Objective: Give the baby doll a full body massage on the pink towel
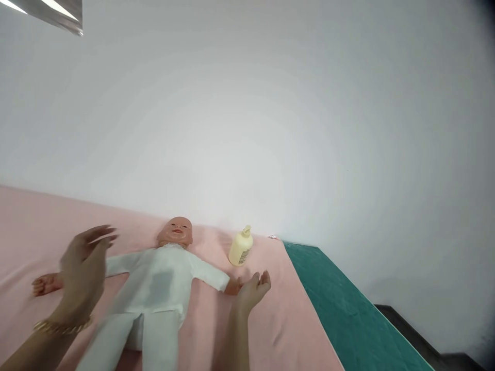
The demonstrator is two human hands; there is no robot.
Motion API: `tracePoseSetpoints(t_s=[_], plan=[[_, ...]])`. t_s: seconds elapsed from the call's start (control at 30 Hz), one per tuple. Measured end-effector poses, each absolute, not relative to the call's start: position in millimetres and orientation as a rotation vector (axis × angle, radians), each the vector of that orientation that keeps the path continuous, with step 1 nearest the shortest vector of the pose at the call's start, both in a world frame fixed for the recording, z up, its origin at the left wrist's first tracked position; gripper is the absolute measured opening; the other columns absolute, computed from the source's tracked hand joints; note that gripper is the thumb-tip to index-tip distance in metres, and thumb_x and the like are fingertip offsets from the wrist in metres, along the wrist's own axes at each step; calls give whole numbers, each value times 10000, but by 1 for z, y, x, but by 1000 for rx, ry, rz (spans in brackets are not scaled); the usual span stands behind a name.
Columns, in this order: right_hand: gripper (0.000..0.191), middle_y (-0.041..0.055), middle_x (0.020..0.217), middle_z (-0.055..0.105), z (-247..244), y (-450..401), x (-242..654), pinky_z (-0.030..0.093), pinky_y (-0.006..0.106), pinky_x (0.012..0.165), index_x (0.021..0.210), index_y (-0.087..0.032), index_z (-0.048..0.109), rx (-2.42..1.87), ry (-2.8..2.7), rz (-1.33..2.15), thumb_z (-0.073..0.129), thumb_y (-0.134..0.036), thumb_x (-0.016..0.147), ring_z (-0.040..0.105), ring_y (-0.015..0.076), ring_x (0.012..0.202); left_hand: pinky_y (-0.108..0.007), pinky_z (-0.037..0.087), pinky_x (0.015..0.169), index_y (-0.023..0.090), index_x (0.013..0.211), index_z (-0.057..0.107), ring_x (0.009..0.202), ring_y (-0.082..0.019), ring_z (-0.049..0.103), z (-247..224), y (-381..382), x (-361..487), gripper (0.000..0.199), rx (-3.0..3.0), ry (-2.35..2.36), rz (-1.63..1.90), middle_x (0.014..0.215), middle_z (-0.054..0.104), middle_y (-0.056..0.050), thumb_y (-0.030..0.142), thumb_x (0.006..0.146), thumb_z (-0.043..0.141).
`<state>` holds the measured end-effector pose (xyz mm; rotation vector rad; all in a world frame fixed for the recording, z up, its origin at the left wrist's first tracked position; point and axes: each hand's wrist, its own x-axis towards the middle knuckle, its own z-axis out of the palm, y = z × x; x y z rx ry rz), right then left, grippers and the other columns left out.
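A baby doll (pixel 149 283) with a white cloth body lies on its back, arms spread, on a pink sheet (pixel 286 309). My left hand (pixel 85 265), slightly blurred, is raised over the doll's arm at the left, its fingers stretched out and nothing in them. Beside the doll's hand on the right is my right hand (pixel 253 292), palm turned up and fingers loosely bent, holding nothing; whether it touches the doll's hand I cannot tell. A pale yellow pump bottle (pixel 240 248) stands upright just beyond my right hand.
Behind the sheet rises a plain white wall (pixel 247 113). A green surface (pixel 348 304) borders the pink sheet on the right, with a dark edge (pixel 410 330) past it. A shiny metallic object (pixel 58 15) hangs in at the top left.
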<state>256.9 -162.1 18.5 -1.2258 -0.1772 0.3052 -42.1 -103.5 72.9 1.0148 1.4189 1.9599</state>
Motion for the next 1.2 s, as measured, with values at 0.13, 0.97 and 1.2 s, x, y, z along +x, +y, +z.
tracePoseSetpoints(t_s=[0.13, 0.97, 1.2], plan=[[550, 134, 1482, 330, 29, -167, 251, 539, 276, 649, 1330, -229, 408, -1200, -212, 263, 465, -459, 833, 344, 284, 1362, -281, 493, 759, 164, 1001, 579, 829, -178, 645, 106, -97, 48, 336, 1053, 1057, 1519, 884, 678, -40, 341, 716, 593], [311, 131, 1182, 578, 23, -161, 248, 528, 347, 891, 1069, -209, 483, -1016, -145, 469, 449, -434, 856, 635, 191, 986, -273, 512, 610, 117, 1001, 598, 673, -118, 580, 106, -73, 234, 311, 1370, 897, 884, 855, 610, -34, 412, 944, 516], [352, 119, 1070, 622, 4, -150, 254, 562, 317, 798, 1048, -200, 497, -1103, -248, 415, 409, -486, 863, 656, 183, 932, -286, 516, 632, 118, 970, 605, 675, -121, 586, 99, -70, 237, 315, 1538, 973, 941, 835, 614, -29, 418, 947, 509]])
